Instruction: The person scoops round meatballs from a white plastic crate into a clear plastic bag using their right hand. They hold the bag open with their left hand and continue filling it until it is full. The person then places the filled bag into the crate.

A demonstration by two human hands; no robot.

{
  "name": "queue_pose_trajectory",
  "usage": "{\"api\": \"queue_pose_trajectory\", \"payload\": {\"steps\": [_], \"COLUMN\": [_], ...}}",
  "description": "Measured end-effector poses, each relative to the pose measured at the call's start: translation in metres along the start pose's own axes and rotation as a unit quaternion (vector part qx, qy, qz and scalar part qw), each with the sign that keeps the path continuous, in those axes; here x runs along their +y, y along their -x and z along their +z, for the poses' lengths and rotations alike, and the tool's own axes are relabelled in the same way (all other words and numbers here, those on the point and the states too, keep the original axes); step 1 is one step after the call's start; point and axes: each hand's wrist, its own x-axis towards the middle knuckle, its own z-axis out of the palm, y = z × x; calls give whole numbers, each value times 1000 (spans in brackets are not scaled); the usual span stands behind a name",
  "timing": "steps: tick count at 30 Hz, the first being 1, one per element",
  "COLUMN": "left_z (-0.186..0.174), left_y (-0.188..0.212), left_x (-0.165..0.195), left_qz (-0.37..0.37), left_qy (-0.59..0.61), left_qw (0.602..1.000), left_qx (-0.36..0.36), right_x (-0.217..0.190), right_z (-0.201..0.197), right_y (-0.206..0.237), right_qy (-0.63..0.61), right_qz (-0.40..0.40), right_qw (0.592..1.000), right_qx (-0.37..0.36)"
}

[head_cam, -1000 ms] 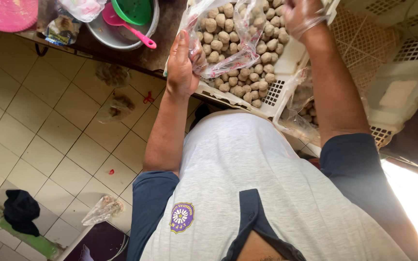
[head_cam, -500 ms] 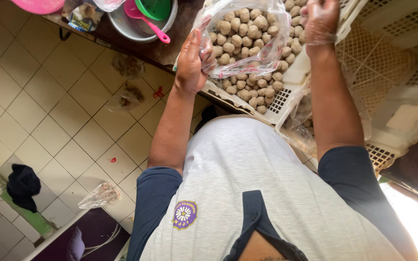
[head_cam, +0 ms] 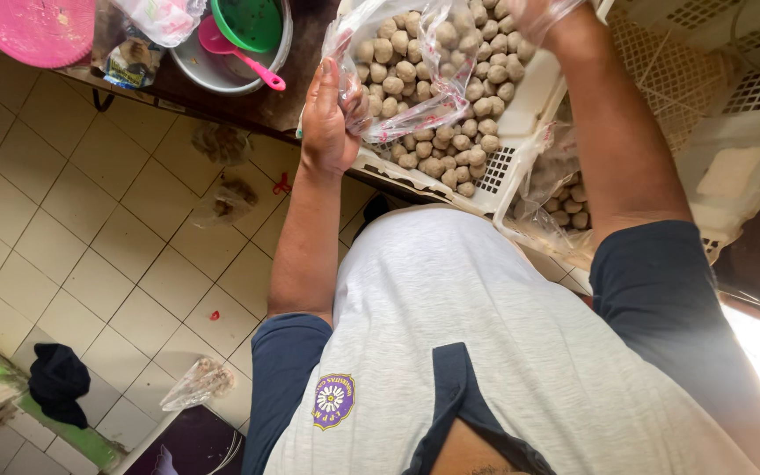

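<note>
My left hand (head_cam: 327, 119) grips the left edge of a clear plastic bag (head_cam: 402, 70) that holds several pale brown balls. My right hand (head_cam: 543, 13), wrapped in thin clear plastic, reaches up at the bag's right side and is partly cut off by the top edge of the view. The bag hangs over a white perforated plastic crate (head_cam: 507, 163) filled with more of the same balls (head_cam: 450, 149).
A metal bowl (head_cam: 222, 66) with a green cup and pink spoon (head_cam: 239, 53) sits on the dark table to the left, beside a pink lid (head_cam: 32, 26). More white crates (head_cam: 732, 167) stand on the right. Crumpled plastic bags (head_cam: 195, 383) lie on the tiled floor.
The view has shifted, so the bag, the crate and both hands sit lower and closer in the frame. My left hand keeps its grip on the bag's edge.
</note>
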Motion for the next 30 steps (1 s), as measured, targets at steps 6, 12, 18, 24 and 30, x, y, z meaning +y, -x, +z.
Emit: {"api": "queue_pose_trajectory", "payload": {"steps": [6, 12, 18, 24, 30], "left_z": [-4, -5, -12, -18, -7], "left_y": [-3, -4, -9, -12, -6], "left_x": [-4, -7, -17, -20, -10], "left_qz": [5, 42, -2, 23, 11], "left_qy": [1, -12, 30, 22, 33], "left_qw": [1000, 999, 999, 999, 999], "left_qx": [-7, -32, -24, -28, -11], "right_x": [-13, -17, -1, -38, -44], "right_z": [52, 50, 4, -27, -12], "right_y": [-5, -5, 19, 49, 21], "right_qy": [274, 299, -90, -540, -398], "right_qz": [7, 22, 63, -162, -196], "right_qw": [961, 949, 988, 808, 896], "right_qx": [-34, -94, -104, -174, -21]}}
